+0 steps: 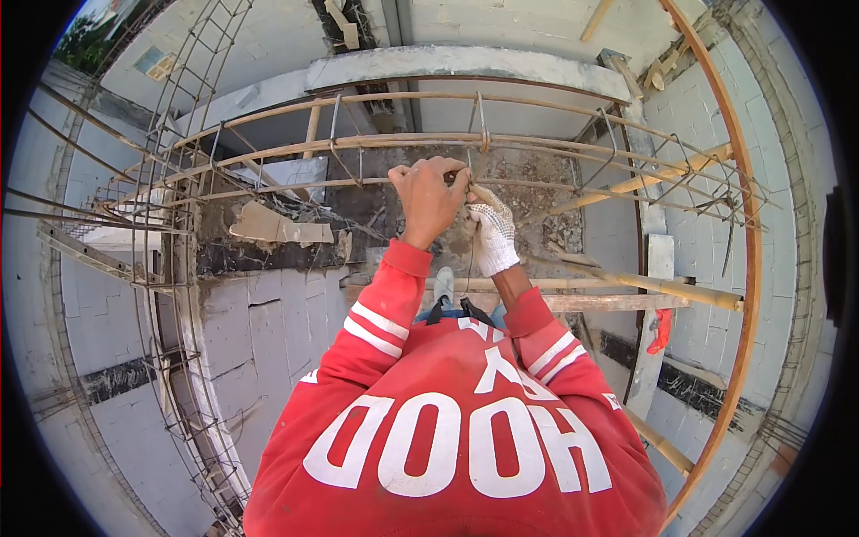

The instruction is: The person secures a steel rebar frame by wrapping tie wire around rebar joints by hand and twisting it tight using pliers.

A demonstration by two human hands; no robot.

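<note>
Left hand [428,197], bare, and gloved right hand [493,234] meet with fingers drawn together at the near side of the rebar cage [403,140], a stirrup [483,134] just beyond them; exactly what they pinch is too small to tell. Tying a joint seems the step in hand, so the next move probably calls for a tight twist. Bamboo pole [662,177] slants to their right, limiting elbow swing; nearer the body, more room opens.
</note>
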